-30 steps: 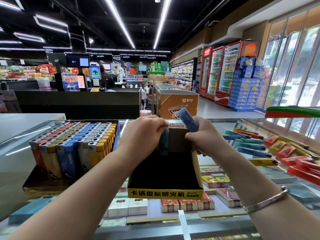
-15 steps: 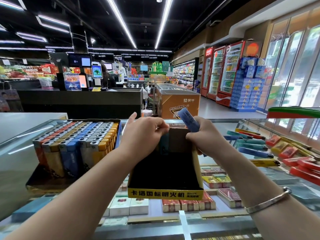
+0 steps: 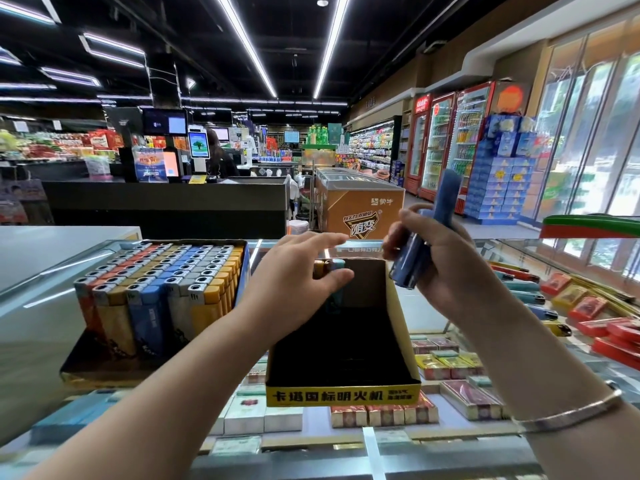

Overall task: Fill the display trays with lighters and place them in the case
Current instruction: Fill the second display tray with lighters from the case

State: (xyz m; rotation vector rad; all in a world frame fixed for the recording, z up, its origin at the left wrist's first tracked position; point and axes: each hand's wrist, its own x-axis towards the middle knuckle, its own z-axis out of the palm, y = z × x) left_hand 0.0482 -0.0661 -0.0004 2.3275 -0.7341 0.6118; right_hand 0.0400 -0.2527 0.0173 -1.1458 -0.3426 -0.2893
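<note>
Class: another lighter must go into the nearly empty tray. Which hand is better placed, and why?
The right hand: its grip already holds blue lighters above the tray. The left hand steadies those already standing.

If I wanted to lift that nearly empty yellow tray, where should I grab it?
Probably by its two long side walls, one hand from each side. The yellow tray is an open-topped box with thin upright walls, and the few lighters at its far end, under the left hand, would likely tip it if lifted by the front.

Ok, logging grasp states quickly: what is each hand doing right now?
Left hand: fingers loosely spread, resting on lighters at the back of the yellow-fronted cardboard display tray.
Right hand: closed, holding blue plastic lighters.
</note>
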